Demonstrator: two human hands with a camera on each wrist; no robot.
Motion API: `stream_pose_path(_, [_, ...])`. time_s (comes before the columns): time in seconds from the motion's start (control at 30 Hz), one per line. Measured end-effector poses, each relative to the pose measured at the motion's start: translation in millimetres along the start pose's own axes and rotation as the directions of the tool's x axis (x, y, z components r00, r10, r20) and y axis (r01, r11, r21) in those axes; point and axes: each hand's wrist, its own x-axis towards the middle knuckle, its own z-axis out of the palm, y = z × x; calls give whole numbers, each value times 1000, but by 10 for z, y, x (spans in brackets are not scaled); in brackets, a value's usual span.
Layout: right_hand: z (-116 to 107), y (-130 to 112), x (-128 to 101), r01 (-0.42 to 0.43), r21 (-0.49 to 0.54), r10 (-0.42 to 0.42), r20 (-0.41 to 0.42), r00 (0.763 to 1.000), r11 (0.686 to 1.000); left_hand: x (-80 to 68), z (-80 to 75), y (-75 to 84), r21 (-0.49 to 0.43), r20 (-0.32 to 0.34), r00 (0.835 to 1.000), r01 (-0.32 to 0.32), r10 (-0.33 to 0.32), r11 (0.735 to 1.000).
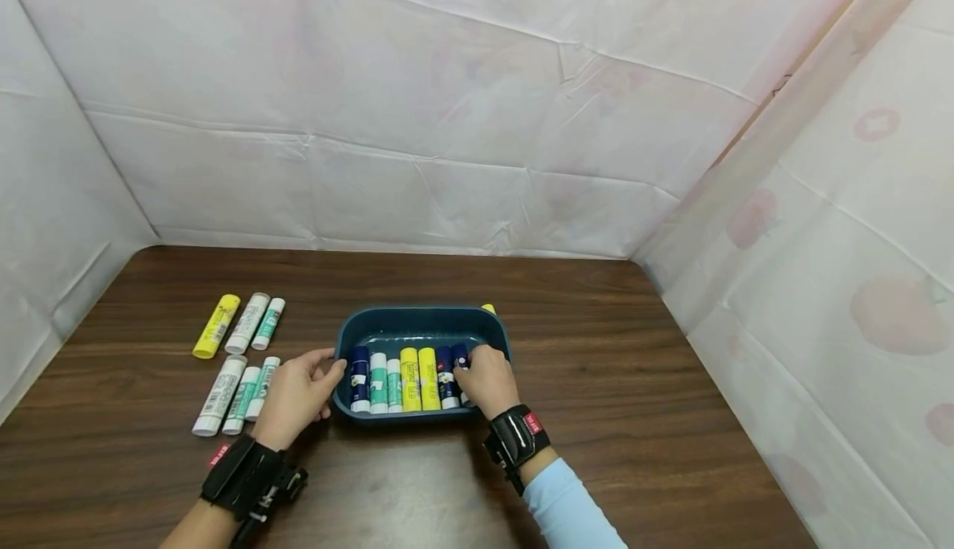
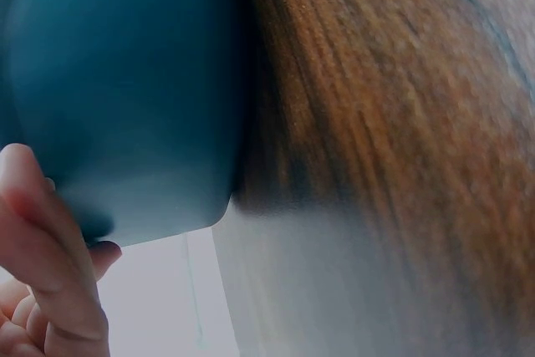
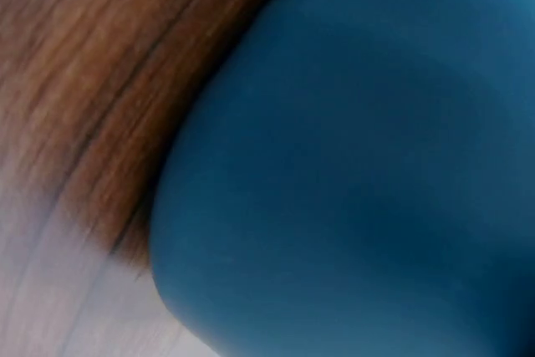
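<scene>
While two forearms lie over the near side of the bench (image 1: pixel 633 416), the right one in a pale blue sleeve (image 1: pixel 570 503), the left hand (image 1: pixel 298 387) pinches the left end of a dark teal tray (image 1: pixel 417 419) at its rim, most likely to steady it; its thumb points at the tray and the other fingers curl outside. The right hand (image 1: pixel 488 382) dips over the right end, knuckles up, gripping the end dark blue stick (image 1: pixel 459 355), a finger or thumb across its front; the other fingertips I can't see. That stick closes a row inside the tray: one dark blue, two green-and-white, two yellow, another dark blue, perhaps set side by side so none rolls. Off left, six loose sticks (image 1: pixel 219 396) lie slanted in two rows of three, possibly for easy reach. Past the far right corner peeks a yellow end (image 1: pixel 489 308). White sheets (image 1: pixel 417 193) hang behind.
</scene>
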Motion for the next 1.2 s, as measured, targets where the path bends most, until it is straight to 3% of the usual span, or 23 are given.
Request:
stream_pose_path(0.73, [-58,-15,-13,38,3,-38,24,999,999,8,-1,3,5,5,1000,8,-8,1000])
stream_pose_path(1.0, [-224,-41,24,73,-1,-73,-26,997,997,17,-5,6,6,5,1000,10,-10,1000])
stream_pose_path(1.2, [-435,10,106,100,27,-96,-138,986,995,15,5,0,9,6,1000,11,-11,1000])
